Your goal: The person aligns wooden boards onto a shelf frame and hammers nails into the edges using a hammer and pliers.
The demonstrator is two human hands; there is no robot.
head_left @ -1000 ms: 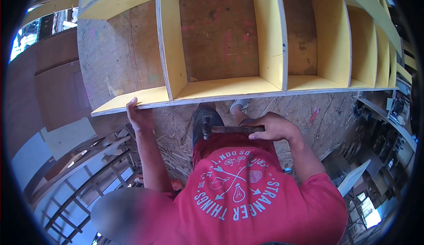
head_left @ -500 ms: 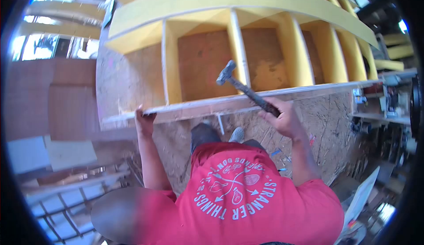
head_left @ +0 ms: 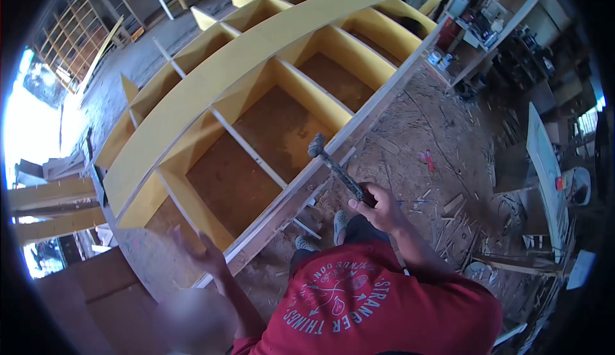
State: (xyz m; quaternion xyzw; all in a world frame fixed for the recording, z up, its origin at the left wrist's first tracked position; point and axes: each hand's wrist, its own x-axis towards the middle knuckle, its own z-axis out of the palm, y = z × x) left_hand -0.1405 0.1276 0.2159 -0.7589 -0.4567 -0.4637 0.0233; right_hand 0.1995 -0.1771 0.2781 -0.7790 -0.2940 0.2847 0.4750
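My right hand (head_left: 379, 210) is wrapped round the handle of a hammer (head_left: 341, 174). Its dark metal head points up and away from me, over the near edge board (head_left: 282, 204) of a large yellow wooden frame (head_left: 256, 57). Upright yellow dividers split the frame into several compartments with brown panel bottoms. My left hand (head_left: 200, 254) is raised with fingers spread, near the frame's left end, and holds nothing. Whether it touches the wood I cannot tell.
Wood scraps and shavings litter the dirt floor (head_left: 410, 144) on the right. A cluttered shelf (head_left: 487, 41) with cans stands at the back right. Brown boards (head_left: 96, 291) lie at the lower left, and a pale panel (head_left: 544, 176) leans at the right.
The view has swung so the frame now runs diagonally. My left hand has let go of the near edge board and its fingers have opened. The hammer remains in my right hand.
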